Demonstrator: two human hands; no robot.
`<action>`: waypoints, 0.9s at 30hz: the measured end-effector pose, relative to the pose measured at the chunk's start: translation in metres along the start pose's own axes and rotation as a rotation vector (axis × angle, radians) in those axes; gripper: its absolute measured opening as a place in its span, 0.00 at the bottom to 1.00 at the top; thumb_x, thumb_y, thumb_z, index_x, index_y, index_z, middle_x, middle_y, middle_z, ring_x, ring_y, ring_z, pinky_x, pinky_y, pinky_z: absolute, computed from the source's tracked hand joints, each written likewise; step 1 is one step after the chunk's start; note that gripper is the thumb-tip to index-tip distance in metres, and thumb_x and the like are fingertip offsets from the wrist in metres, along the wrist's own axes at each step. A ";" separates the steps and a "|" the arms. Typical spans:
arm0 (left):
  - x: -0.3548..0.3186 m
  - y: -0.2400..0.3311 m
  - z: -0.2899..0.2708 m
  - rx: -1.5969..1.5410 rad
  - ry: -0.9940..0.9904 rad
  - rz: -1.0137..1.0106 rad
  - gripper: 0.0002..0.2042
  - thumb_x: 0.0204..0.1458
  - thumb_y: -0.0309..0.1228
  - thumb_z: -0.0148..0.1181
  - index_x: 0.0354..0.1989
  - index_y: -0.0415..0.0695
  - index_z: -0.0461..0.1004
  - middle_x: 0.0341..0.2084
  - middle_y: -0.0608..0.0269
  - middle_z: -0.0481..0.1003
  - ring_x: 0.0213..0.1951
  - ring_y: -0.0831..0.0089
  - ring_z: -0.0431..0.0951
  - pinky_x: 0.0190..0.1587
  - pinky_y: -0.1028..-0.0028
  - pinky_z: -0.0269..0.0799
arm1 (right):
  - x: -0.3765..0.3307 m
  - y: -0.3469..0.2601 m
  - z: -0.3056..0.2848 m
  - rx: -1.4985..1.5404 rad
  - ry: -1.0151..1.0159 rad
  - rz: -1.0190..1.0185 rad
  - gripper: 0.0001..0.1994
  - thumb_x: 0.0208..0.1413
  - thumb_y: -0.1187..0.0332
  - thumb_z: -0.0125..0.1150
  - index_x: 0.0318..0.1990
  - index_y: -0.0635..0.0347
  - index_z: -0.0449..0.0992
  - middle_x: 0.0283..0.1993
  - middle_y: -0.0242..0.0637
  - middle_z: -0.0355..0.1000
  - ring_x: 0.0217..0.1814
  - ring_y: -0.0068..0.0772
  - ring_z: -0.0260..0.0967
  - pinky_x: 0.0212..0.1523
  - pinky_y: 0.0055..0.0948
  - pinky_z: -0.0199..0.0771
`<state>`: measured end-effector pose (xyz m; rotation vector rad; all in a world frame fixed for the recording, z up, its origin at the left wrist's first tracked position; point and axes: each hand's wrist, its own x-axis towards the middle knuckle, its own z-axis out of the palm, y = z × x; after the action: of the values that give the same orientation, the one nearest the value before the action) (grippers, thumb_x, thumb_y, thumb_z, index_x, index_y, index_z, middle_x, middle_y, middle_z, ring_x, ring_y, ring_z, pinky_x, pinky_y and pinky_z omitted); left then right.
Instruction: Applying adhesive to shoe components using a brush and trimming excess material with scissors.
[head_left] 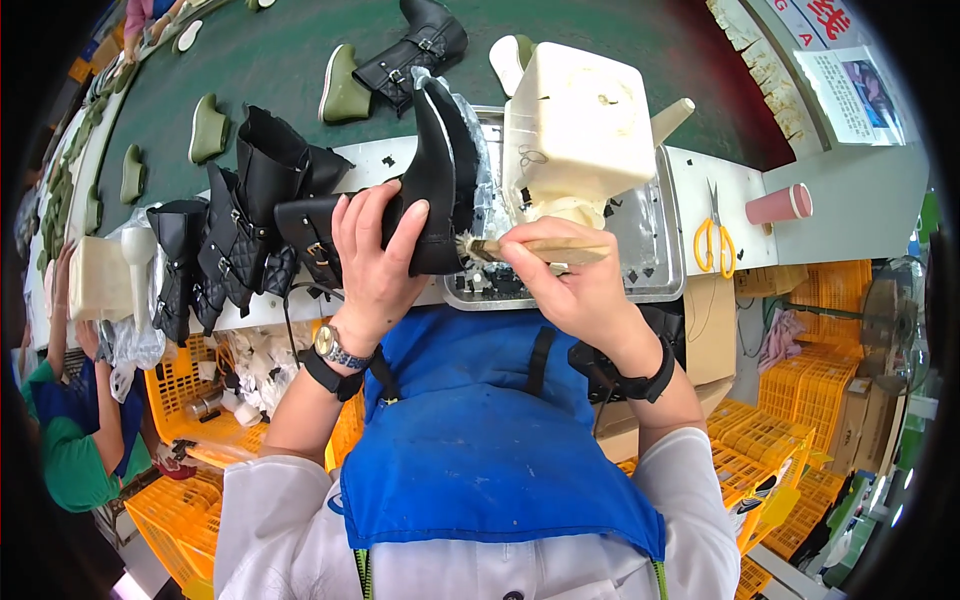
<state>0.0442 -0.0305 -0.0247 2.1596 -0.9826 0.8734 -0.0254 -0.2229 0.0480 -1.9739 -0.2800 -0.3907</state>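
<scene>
Blue apron [480, 450] right up close, filling the lower middle, and just beyond it both hands are busy! Left hand [375, 255], fingers parted and thumb out, clasps a black boot [432, 180] that lies on its side, toe pointing away, underside facing right. Right hand [565, 290] pinches a wooden-handled brush [555, 251] between thumb and fingers, and look at that, the bristles sit right at the boot's lower edge, near the heel. Boot and brush are at the left part of a metal tray [674, 230], where a big cream container [580, 115] stands among black scraps. Over to the right, yellow-handled scissors [714, 205] lie by the tray, a pink cup-like item [780, 205] beyond them. On the left, a cluster of black boots [240, 230], buckles showing! Further out, olive-green boots [209, 130] dot the green work surface [265, 60]. And at far left, a co-worker in a green sleeve [80, 470] reaches up beside another pale container [97, 280].
</scene>
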 end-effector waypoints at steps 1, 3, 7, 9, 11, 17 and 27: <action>0.000 0.000 0.000 0.012 -0.002 0.001 0.36 0.26 0.22 0.64 0.52 0.54 0.62 0.50 0.51 0.62 0.51 0.53 0.63 0.55 0.51 0.52 | -0.002 -0.003 0.000 0.000 -0.003 0.000 0.05 0.49 0.72 0.60 0.29 0.65 0.74 0.25 0.37 0.72 0.23 0.28 0.69 0.24 0.23 0.68; -0.002 -0.001 0.003 0.019 0.013 0.001 0.35 0.27 0.22 0.64 0.52 0.55 0.62 0.50 0.52 0.62 0.51 0.54 0.63 0.55 0.51 0.52 | -0.004 -0.009 -0.002 0.271 0.008 0.250 0.07 0.51 0.70 0.59 0.30 0.66 0.74 0.23 0.34 0.71 0.21 0.20 0.67 0.21 0.20 0.66; -0.002 -0.001 0.003 0.042 0.028 0.010 0.33 0.29 0.23 0.63 0.50 0.55 0.63 0.50 0.52 0.62 0.51 0.54 0.63 0.56 0.51 0.51 | -0.002 0.001 -0.009 0.419 -0.001 0.426 0.07 0.55 0.69 0.56 0.35 0.65 0.73 0.22 0.30 0.68 0.19 0.14 0.62 0.18 0.15 0.61; -0.003 0.001 0.000 0.026 0.018 0.013 0.33 0.29 0.23 0.64 0.50 0.55 0.63 0.50 0.52 0.62 0.51 0.54 0.63 0.56 0.51 0.50 | 0.000 0.011 -0.013 0.474 -0.032 0.490 0.07 0.54 0.70 0.56 0.34 0.66 0.73 0.21 0.30 0.68 0.18 0.14 0.62 0.18 0.15 0.61; -0.003 0.002 -0.002 0.008 0.006 0.018 0.32 0.29 0.23 0.64 0.50 0.55 0.63 0.50 0.53 0.62 0.51 0.54 0.63 0.56 0.51 0.50 | 0.001 0.018 -0.010 0.399 -0.019 0.436 0.07 0.54 0.70 0.56 0.34 0.66 0.73 0.21 0.30 0.68 0.18 0.14 0.62 0.18 0.15 0.61; -0.003 0.002 -0.008 0.015 -0.050 0.062 0.39 0.27 0.24 0.68 0.54 0.49 0.56 0.50 0.49 0.62 0.51 0.50 0.64 0.56 0.49 0.52 | 0.009 0.038 -0.008 0.008 0.052 0.099 0.05 0.50 0.72 0.59 0.30 0.65 0.76 0.23 0.32 0.73 0.22 0.18 0.66 0.21 0.19 0.64; 0.023 0.005 -0.047 -0.529 -0.051 -0.406 0.48 0.30 0.24 0.70 0.59 0.41 0.42 0.52 0.50 0.58 0.52 0.63 0.64 0.54 0.67 0.61 | -0.003 0.031 -0.054 0.195 0.328 0.301 0.10 0.56 0.67 0.54 0.35 0.66 0.74 0.22 0.33 0.69 0.19 0.16 0.62 0.20 0.15 0.60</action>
<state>0.0368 -0.0082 0.0219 1.8270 -0.6632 0.3178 -0.0246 -0.2849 0.0426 -1.6955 0.1814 -0.4639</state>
